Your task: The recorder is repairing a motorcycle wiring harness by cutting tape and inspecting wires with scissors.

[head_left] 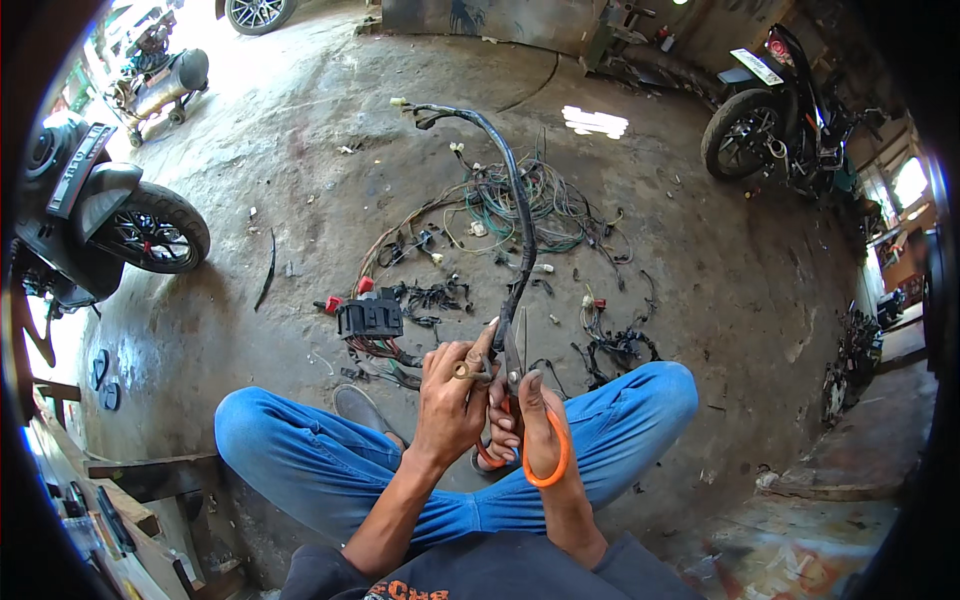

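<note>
Between my knees, my left hand (448, 408) is closed around the lower end of a black-wrapped wire harness (527, 220). The harness arches up and away to a pale connector (399, 102) at its far end. My left index finger lies along it, and a ring shows on that hand. Close beside, my right hand (541, 432) grips scissors (513, 362) with orange handles, thumb and fingers in the loops. The blades point away from me, right against the harness. My fingers partly hide where blades and harness meet.
On the concrete floor ahead lie a tangle of coloured wires (540, 195), a black fuse box (370, 318) with red connectors, and loose black connectors (622, 345). Motorcycles stand left (150, 230) and right (750, 130). A wooden bench (130, 490) with tools is at lower left.
</note>
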Tool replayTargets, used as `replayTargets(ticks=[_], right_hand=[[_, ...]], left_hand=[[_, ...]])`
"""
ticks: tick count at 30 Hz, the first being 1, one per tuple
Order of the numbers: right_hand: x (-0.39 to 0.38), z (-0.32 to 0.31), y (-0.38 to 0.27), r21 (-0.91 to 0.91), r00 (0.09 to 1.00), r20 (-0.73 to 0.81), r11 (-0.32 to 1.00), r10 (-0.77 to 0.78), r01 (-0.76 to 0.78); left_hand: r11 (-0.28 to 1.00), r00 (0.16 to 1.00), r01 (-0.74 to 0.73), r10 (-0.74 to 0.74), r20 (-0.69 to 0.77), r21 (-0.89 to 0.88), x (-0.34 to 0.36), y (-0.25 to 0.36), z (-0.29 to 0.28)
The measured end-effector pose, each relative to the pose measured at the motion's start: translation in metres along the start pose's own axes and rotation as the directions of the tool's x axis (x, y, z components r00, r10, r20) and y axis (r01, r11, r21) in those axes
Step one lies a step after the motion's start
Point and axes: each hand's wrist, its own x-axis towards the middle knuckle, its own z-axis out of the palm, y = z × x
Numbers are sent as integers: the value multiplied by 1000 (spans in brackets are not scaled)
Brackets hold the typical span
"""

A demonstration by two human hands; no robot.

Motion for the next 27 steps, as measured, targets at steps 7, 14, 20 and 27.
replayTargets(ticks=[7,14,20,27], right_hand=[[11,4,-15,-29,998,-65,1000,-2,0],[18,2,-22,-142,998,-61,990,-16,7],[32,-28,-62,-173,949,-222,967,-224,188],[-4,-35,-71,-332,930,-31,881,-366,336]], left_hand=[[999,999,-33,33,15,18,5,-3,1],[999,1000,-24,24,3,23,6,-3,2],[999,991,-36,32,127,29,-28,5,4],[997,999,14,-11,-43,75,-13,3,-7]])
